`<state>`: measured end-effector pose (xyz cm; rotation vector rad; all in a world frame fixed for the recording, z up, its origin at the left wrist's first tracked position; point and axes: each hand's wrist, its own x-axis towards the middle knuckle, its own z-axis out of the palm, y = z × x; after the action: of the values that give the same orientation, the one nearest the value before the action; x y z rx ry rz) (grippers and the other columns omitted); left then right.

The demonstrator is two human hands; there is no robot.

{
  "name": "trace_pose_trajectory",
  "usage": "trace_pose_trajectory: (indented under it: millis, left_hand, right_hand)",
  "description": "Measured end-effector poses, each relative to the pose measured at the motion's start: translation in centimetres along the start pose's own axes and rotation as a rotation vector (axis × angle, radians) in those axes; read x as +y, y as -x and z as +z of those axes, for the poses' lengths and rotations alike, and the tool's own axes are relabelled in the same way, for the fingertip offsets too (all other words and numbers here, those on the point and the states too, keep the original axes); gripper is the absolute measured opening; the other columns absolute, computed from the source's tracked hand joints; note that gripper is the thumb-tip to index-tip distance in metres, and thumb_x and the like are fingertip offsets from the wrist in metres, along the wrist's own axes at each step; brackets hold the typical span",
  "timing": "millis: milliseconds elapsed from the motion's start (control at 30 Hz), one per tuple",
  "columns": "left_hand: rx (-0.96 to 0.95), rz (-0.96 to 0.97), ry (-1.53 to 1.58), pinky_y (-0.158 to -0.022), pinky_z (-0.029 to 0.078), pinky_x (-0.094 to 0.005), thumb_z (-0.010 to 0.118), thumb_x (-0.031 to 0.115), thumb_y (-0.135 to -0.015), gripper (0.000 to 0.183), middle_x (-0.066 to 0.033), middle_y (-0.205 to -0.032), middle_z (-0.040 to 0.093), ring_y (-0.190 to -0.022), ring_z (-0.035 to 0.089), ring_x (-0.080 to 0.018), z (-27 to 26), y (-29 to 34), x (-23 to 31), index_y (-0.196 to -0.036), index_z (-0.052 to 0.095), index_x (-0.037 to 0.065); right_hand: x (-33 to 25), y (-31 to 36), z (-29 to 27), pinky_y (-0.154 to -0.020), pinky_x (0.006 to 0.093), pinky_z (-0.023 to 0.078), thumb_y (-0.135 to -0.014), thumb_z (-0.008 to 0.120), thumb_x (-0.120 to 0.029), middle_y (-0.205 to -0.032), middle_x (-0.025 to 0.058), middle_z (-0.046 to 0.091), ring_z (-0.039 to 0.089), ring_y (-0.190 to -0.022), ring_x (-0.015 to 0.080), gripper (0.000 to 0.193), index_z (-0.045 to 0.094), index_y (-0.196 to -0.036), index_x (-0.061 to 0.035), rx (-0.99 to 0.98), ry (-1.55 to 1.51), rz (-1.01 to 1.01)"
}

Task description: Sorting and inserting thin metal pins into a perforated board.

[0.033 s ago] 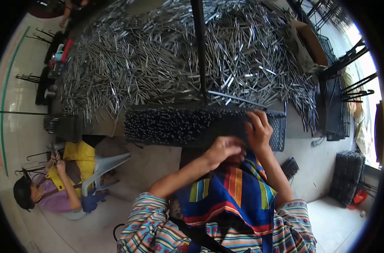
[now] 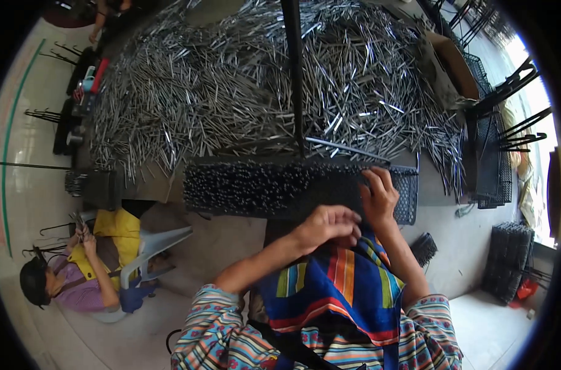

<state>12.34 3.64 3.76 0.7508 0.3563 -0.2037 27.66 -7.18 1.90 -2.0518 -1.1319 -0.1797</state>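
I can see the left hand (image 2: 327, 227) half curled and the right hand (image 2: 381, 200) farther out, fingers (image 2: 375, 180) bent.

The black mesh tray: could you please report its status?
Left hand, half curled, by black mesh tray; right hand over its right part. Dark pieces fill tray's left; far right end bare mesh. Metal strips piled beyond.
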Motion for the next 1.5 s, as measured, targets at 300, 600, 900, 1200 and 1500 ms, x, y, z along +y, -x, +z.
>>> trace_pose_trajectory:
  millis: [300,600,900,1200,1500]
  left_hand:
    - [0.703,0.850,-0.939,-0.072,0.057,-0.0335,0.053,-0.008,-0.080,0.027,-0.0125,-0.090,0.067,-0.080,0.067,-0.0228,-10.6,5.5,20.1,-0.105,0.062,-0.003]
    - [0.600,-0.002,-2.308,-0.112,0.031,-0.0489,0.063,-0.010,-0.069,0.083,-0.0116,-0.150,0.030,-0.139,0.029,-0.0299,-25.9,-2.8,26.0,-0.143,0.031,0.008]
    - [0.250,0.303,-2.368,-0.108,0.033,-0.0475,0.071,-0.006,-0.059,0.064,-0.0081,-0.116,0.052,-0.116,0.048,-0.0276,-31.2,-6.1,25.6,-0.119,0.054,0.006]
    - [0.111,0.415,-2.480,-0.087,0.043,-0.0398,0.061,-0.001,-0.068,0.019,-0.0099,-0.095,0.056,-0.099,0.054,-0.0266,-31.5,-6.1,26.6,-0.085,0.056,0.005]
    - [0.056,0.347,-2.770,-0.099,0.041,-0.0438,0.063,0.007,-0.072,0.002,-0.0073,-0.078,0.067,-0.086,0.065,-0.0273,-29.0,-4.6,27.5,-0.074,0.061,0.008]
  right_hand:
    - [0.0,1.6,0.6,-0.065,0.0365,0.051,-0.071,0.069,-0.001,-0.090,0.0136,0.062,0.064,-0.077,0.0323,0.021,0.064,-0.091,-0.0036,-0.139,-0.084,0.017]
    - [-0.6,0.9,1.3,-0.062,0.0363,0.050,-0.070,0.069,-0.001,-0.089,0.0133,0.060,0.063,-0.074,0.0314,0.020,0.064,-0.089,-0.0034,-0.196,-0.034,-0.004]
    - [-1.1,1.1,1.3,-0.059,0.0364,0.049,-0.070,0.068,0.001,-0.090,0.0124,0.059,0.062,-0.071,0.0306,0.019,0.064,-0.088,-0.0044,-0.234,0.021,0.063]
    - [-0.6,1.0,1.5,-0.057,0.0362,0.049,-0.070,0.068,-0.002,-0.089,0.0113,0.059,0.062,-0.069,0.0293,0.019,0.065,-0.089,-0.0056,-0.244,0.059,0.037]
    - [-1.0,1.0,1.2,-0.059,0.0360,0.050,-0.072,0.067,-0.004,-0.090,0.0109,0.058,0.062,-0.071,0.0290,0.018,0.065,-0.090,-0.0063,-0.250,0.051,0.035]
